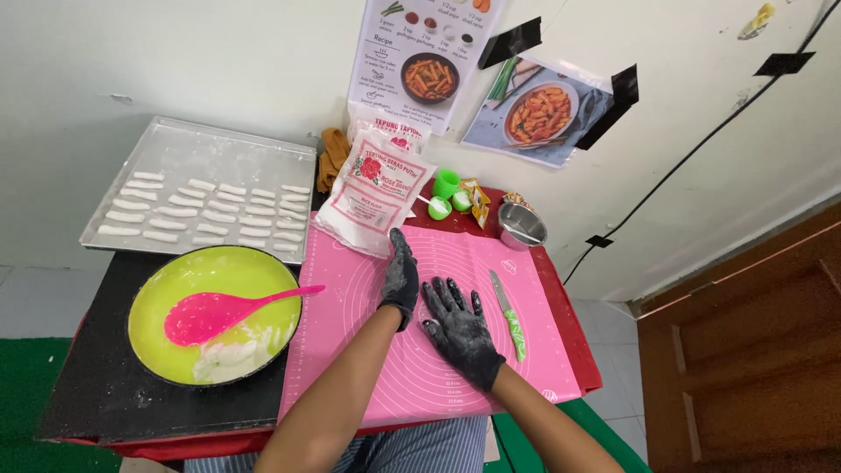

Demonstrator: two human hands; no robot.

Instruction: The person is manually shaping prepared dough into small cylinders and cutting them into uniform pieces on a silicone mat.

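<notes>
Pink silicone mat (526, 359) lay flat across the surface, where the gloved left hand (400, 278) stood on edge with fingers pressed together and the right hand (458, 328) lay spread palm-down, holding nothing, green-handled knife (509, 316) within reach just beside it.

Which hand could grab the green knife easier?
The right hand, probably. It lies flat on the pink mat right beside the knife, while the left hand is farther away on the other side.

Metal tray (188, 144) holds white dough sticks (210, 208). Yellow-green bowl (210, 271) contains pink spoon (210, 315). 2 flour bags (377, 188), steel cup (522, 226) stand behind.
</notes>
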